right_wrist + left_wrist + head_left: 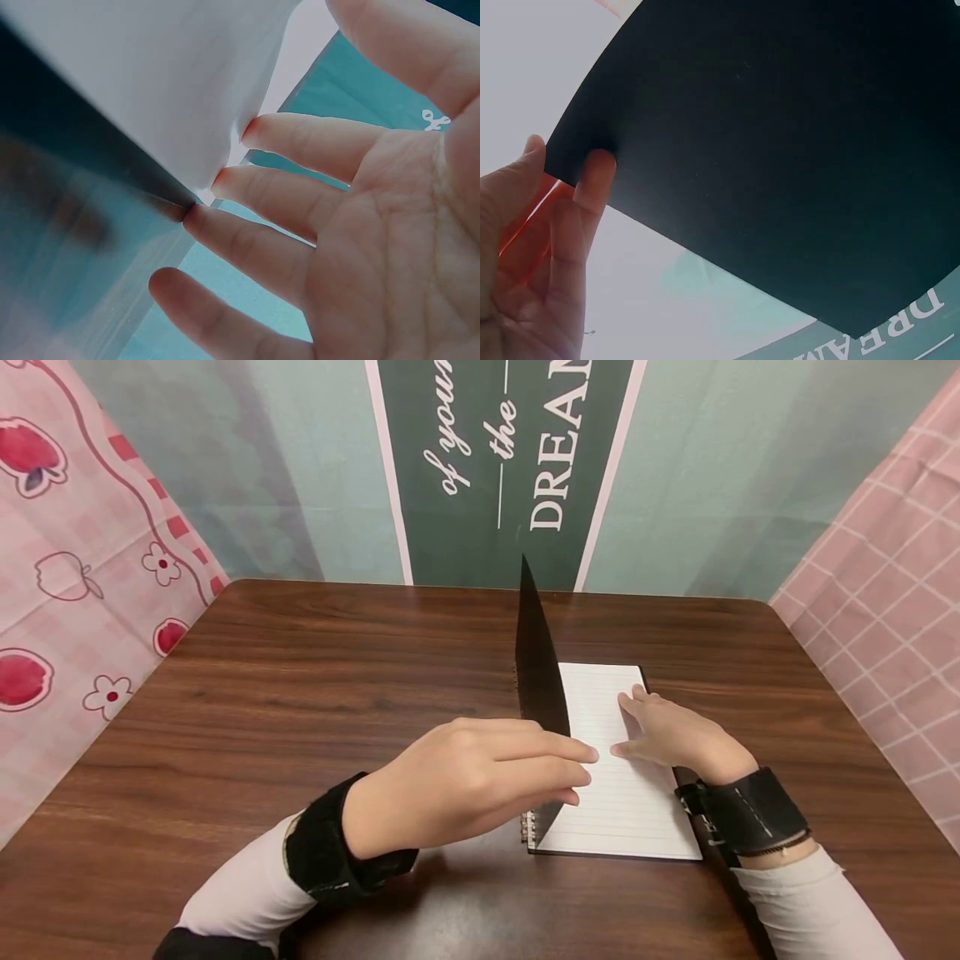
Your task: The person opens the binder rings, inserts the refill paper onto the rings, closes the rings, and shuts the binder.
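Observation:
A spiral-bound notebook lies on the table, its lined white page [607, 810] facing up and its black cover [536, 668] standing nearly upright along the left-hand binding. My left hand [472, 777] pinches a corner of that cover; in the left wrist view the thumb is on one side of the black sheet [765, 150] and a finger on the other. Over the page's right edge reaches my right hand [678, 735]. Its fingers are fairly straight in the right wrist view, with several fingertips [255, 131] touching the edge of the white paper [180, 82].
Brown wood-grain table [262, 693] extends around the notebook. Behind it hangs a green cloth with white lettering [555, 460]. Pink patterned cloths drape at the left [90, 568] and right [892, 593]. Black straps wrap both wrists.

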Demonstrator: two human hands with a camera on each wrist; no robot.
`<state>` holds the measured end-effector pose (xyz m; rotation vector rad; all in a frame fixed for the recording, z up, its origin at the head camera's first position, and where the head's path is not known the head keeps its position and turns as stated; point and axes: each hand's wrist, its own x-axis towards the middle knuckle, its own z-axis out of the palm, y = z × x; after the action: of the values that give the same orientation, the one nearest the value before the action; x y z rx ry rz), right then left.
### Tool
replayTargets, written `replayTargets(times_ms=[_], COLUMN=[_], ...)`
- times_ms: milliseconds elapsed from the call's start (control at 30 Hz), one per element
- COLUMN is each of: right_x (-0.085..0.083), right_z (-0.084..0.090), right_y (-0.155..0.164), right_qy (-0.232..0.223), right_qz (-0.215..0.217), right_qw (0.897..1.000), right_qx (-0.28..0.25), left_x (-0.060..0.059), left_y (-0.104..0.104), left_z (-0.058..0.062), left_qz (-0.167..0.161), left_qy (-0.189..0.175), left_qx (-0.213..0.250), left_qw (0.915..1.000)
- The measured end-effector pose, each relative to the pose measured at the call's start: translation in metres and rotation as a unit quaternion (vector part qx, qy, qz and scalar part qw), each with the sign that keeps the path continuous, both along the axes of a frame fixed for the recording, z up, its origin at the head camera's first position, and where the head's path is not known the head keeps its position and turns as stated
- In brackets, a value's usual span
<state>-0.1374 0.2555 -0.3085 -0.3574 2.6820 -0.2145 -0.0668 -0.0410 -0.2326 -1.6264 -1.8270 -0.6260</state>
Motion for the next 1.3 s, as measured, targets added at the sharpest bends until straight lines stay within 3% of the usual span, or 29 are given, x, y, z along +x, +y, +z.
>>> replayTargets(times_ms=[567, 1000, 1300], right_x=[0.0, 0.0, -0.001], right_z=[-0.001, -0.001, 0.0], right_y=[0.002, 0.001, 0.002], right_qy=[0.002, -0.005, 0.011], right_qz=[0.006, 0.003, 0.016], right_qw=[1.0, 1.0, 1.0], right_qx=[-0.008, -0.012, -0.004], left_x=[-0.005, -0.009, -0.01], left_y=[0.014, 0.027, 0.033], left_z=[-0.005, -0.005, -0.006], left_qz=[-0.024, -0.041, -0.043], left_qy=[0.003, -0.027, -0.026], left_qx=[-0.004, -0.023, -0.027], left_qw=[0.9997, 0.9985, 0.9984])
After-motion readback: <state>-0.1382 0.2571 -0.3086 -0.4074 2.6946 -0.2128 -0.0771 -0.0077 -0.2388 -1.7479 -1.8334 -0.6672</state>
